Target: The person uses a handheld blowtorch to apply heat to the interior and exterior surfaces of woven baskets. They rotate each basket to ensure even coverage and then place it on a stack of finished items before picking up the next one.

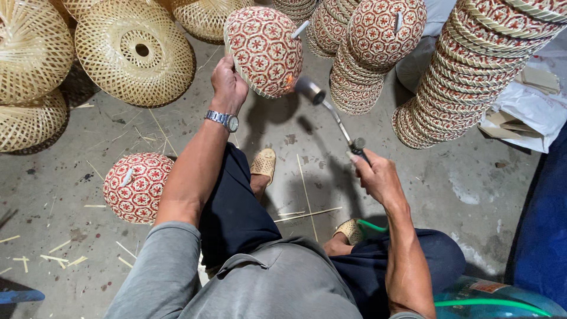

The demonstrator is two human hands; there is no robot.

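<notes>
My left hand, with a metal watch on the wrist, grips the rim of a red-and-white woven bamboo dome and holds it up off the floor. My right hand holds the handle of a gas torch. The torch's metal nozzle points at the lower right side of the dome, where a small orange glow shows. A green hose runs along a blue-green gas cylinder by my right knee.
Another red-and-white dome lies on the concrete floor at my left. Tall stacks of the same domes stand ahead and right. Plain natural bamboo shades pile at the upper left. Bamboo slivers litter the floor. A blue surface borders the right.
</notes>
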